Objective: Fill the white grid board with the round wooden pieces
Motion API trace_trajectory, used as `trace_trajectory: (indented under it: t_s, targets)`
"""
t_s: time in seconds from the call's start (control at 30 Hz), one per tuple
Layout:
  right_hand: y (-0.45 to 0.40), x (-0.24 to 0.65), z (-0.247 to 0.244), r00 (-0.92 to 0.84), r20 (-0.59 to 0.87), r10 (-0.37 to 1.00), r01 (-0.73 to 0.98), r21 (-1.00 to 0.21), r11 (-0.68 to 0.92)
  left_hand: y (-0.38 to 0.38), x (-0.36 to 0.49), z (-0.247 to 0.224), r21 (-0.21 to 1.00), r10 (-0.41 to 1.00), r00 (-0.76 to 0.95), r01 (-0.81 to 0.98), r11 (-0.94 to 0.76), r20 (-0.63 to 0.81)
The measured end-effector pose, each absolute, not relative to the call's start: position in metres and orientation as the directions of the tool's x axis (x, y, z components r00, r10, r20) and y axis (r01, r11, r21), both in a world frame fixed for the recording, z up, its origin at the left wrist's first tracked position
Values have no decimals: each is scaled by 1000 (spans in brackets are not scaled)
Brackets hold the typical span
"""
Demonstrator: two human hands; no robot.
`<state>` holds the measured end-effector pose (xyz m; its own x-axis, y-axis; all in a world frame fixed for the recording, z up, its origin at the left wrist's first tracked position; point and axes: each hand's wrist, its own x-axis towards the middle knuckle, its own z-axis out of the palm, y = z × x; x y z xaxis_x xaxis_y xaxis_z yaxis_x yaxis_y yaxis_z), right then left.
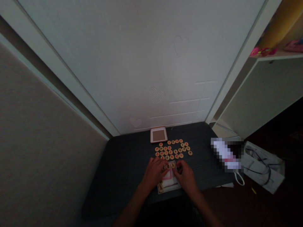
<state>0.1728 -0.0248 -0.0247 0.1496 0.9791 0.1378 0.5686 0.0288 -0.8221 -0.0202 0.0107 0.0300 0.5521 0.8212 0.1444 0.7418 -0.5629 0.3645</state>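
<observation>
Several round wooden pieces (166, 152) with red or dark characters lie in loose rows on the dark table. Below them is a shallow white box (169, 189) with a pink-lined interior; a few pieces sit along its far edge and others (160, 188) at its near left corner. My left hand (155, 171) reaches over the box's left side, fingers curled at the pieces on the far edge. From the right, my right hand (184, 172) has its fingers bent beside a piece (172, 165) at the far right corner. Whether either hand grips a piece is too small to tell.
A small framed tray or lid (158, 135) stands at the back of the dark table (123, 170), near the white panel (142, 63). To the right are a blurred-out object, a white strap (239, 178) and a pale box (262, 167) with dark cables.
</observation>
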Motion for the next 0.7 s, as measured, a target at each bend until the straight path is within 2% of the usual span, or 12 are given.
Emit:
trace_trajectory:
  t_s: [0.4,0.57,0.7]
  targets:
    - [-22,170,-24,142,136,981,652,-758,11,12,-18,26,401,814,549,714,-574,187]
    - [-23,171,-20,145,113,983,617,-787,-1,12,-23,29,408,827,519,722,-559,215]
    - [-26,177,-17,136,70,988,524,-852,-12,8,-39,27,472,868,401,729,-495,291]
